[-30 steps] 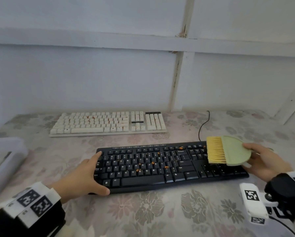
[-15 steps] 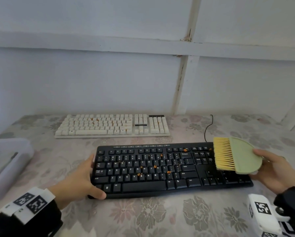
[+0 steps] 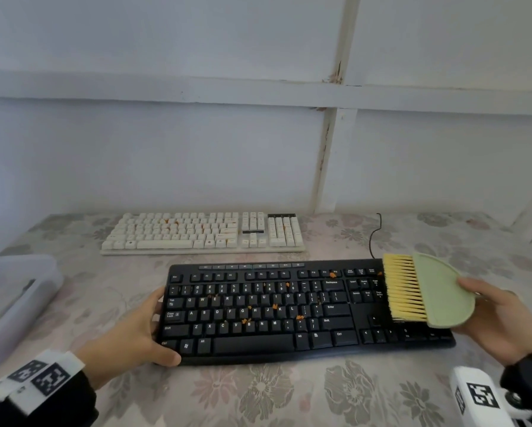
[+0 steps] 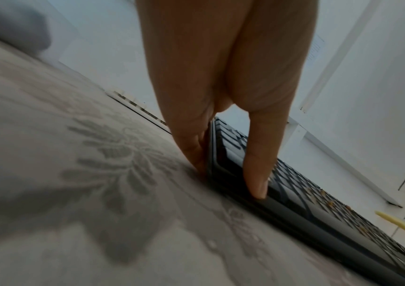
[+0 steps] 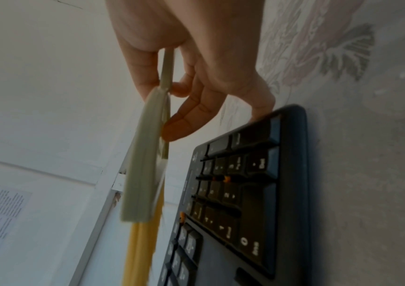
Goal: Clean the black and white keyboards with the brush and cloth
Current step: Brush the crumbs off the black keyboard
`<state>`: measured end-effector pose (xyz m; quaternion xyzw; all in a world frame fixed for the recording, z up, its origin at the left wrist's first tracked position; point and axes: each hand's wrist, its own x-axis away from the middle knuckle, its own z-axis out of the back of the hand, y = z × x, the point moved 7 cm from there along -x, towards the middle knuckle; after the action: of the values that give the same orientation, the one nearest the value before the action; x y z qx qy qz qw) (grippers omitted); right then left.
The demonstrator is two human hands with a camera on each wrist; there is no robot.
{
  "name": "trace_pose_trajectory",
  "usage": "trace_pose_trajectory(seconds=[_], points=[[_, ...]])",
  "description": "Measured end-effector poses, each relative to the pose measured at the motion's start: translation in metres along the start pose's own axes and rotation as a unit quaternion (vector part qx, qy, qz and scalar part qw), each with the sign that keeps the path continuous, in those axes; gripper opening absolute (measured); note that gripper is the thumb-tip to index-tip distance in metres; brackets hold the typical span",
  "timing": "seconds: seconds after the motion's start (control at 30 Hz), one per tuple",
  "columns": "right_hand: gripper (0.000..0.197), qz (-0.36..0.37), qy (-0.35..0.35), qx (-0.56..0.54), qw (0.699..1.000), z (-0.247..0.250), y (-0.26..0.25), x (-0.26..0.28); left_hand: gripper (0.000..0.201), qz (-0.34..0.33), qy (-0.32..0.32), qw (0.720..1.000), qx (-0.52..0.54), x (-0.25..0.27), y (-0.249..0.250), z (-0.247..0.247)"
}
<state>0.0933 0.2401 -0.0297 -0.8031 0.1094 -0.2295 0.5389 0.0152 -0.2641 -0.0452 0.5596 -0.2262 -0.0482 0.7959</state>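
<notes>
My left hand (image 3: 132, 340) braces the left end of the black keyboard (image 3: 289, 309): my thumb lies along its front corner and my straight fingers (image 4: 191, 147) press flat against its side edge, curled round nothing. My right hand (image 3: 502, 322) grips the brush (image 3: 428, 289) by its pale green half-round handle, thumb on top and fingers (image 5: 186, 123) underneath. The yellow bristles point left, and the brush is held above the keyboard's right end, over the number pad and not touching the keys. Orange crumbs (image 3: 300, 317) are scattered among the black keys, mostly around the letter rows.

The white keyboard (image 3: 203, 232) lies farther back on the flowered surface (image 3: 274, 396), parallel to the black one and apart from it, with a few orange specks on its keys too. A thin black cable (image 3: 374, 235) runs back from the black keyboard's far right corner. At the left edge sits a translucent plastic container (image 3: 15, 300); something dark shows inside it, but I cannot tell what.
</notes>
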Motion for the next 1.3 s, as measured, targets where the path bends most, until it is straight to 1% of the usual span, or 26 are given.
trace_pose_trajectory(seconds=[0.03,0.1,0.13,0.17,0.23,0.27,0.3,0.33,0.4,0.47,0.5,0.53,0.6,0.73,0.9,1.0,1.07,1.1,1.13,1.17,1.2,1.23,1.27,1.3], points=[[0.035,0.001,0.003,-0.001,1.000,0.001,0.000,0.002,0.102,0.000,0.007,1.000,-0.002,-0.001,-0.001,0.002],[0.054,-0.002,-0.004,0.002,1.000,0.001,-0.001,0.005,0.103,-0.003,0.012,1.000,-0.005,-0.002,-0.001,0.002],[0.057,-0.005,-0.008,0.004,1.000,0.001,-0.001,0.006,0.103,-0.006,0.013,1.000,-0.009,-0.002,-0.001,0.002],[0.051,-0.005,-0.007,0.008,1.000,0.002,-0.002,0.007,0.103,-0.008,0.013,1.000,-0.012,-0.002,0.000,0.001],[0.025,0.000,-0.011,0.010,1.000,0.007,-0.008,0.006,0.101,-0.010,0.015,1.000,-0.006,-0.002,0.001,0.000],[0.016,0.000,-0.013,0.019,1.000,0.009,-0.013,0.005,0.101,-0.011,0.015,1.000,-0.001,-0.002,0.001,0.000],[0.014,0.005,-0.010,0.032,0.999,0.011,-0.019,0.003,0.102,-0.011,0.014,1.000,0.002,-0.002,0.001,0.000],[0.019,0.018,-0.007,0.044,0.999,0.014,-0.030,0.002,0.104,-0.014,0.012,1.000,0.004,-0.003,0.000,-0.001],[0.031,0.075,0.028,0.071,0.994,0.020,-0.059,0.001,0.106,-0.020,0.012,1.000,0.014,-0.004,-0.001,0.000],[0.052,0.149,0.060,0.103,0.982,0.024,-0.092,0.003,0.105,-0.025,0.015,0.999,0.025,-0.004,-0.002,0.000],[0.056,0.178,0.069,0.121,0.974,0.022,-0.106,0.006,0.105,-0.027,0.014,0.999,0.027,-0.005,-0.002,-0.001],[0.055,0.201,0.063,0.137,0.968,0.018,-0.116,0.007,0.106,-0.030,0.014,0.999,0.026,-0.005,-0.002,-0.001],[0.049,0.227,0.042,0.169,0.958,0.011,-0.126,0.009,0.106,-0.033,0.015,0.999,0.027,-0.006,-0.002,0.000],[0.046,0.226,0.011,0.234,0.945,0.000,-0.119,0.007,0.107,-0.037,0.017,0.999,0.026,-0.007,-0.003,0.000],[0.025,0.236,-0.011,0.304,0.923,-0.007,-0.102,0.019,0.105,-0.041,0.025,0.999,0.014,-0.007,-0.004,0.001],[0.031,0.236,-0.012,0.371,0.898,-0.005,-0.095,0.030,0.105,-0.044,0.025,0.999,0.013,-0.006,-0.003,0.001],[0.019,0.221,-0.006,0.401,0.889,-0.003,-0.091,0.039,0.104,-0.045,0.029,0.998,0.018,-0.006,-0.003,0.001],[0.025,0.208,-0.019,0.417,0.885,-0.001,-0.087,0.042,0.103,-0.043,0.029,0.998,0.019,-0.007,-0.003,0.001],[0.045,0.194,-0.034,0.432,0.880,0.001,-0.084,0.045,0.103,-0.042,0.030,0.999,0.018,-0.007,-0.004,0.001],[0.060,0.181,-0.043,0.444,0.877,0.003,-0.082,0.045,0.103,-0.040,0.030,0.999,0.015,-0.008,-0.004,0.001],[0.064,0.177,-0.043,0.457,0.871,0.004,-0.085,0.044,0.103,-0.038,0.030,0.999,0.013,-0.008,-0.005,0.002],[0.061,0.172,-0.052,0.469,0.865,0.001,-0.087,0.043,0.102,-0.037,0.030,0.999,0.011,-0.008,-0.005,0.001],[0.052,0.165,-0.056,0.476,0.862,-0.004,-0.092,0.043,0.102,-0.036,0.030,0.999,0.009,-0.009,-0.005,0.001],[0.035,0.174,-0.055,0.471,0.863,-0.010,-0.099,0.041,0.102,-0.036,0.031,0.999,0.007,-0.009,-0.004,0.001]])
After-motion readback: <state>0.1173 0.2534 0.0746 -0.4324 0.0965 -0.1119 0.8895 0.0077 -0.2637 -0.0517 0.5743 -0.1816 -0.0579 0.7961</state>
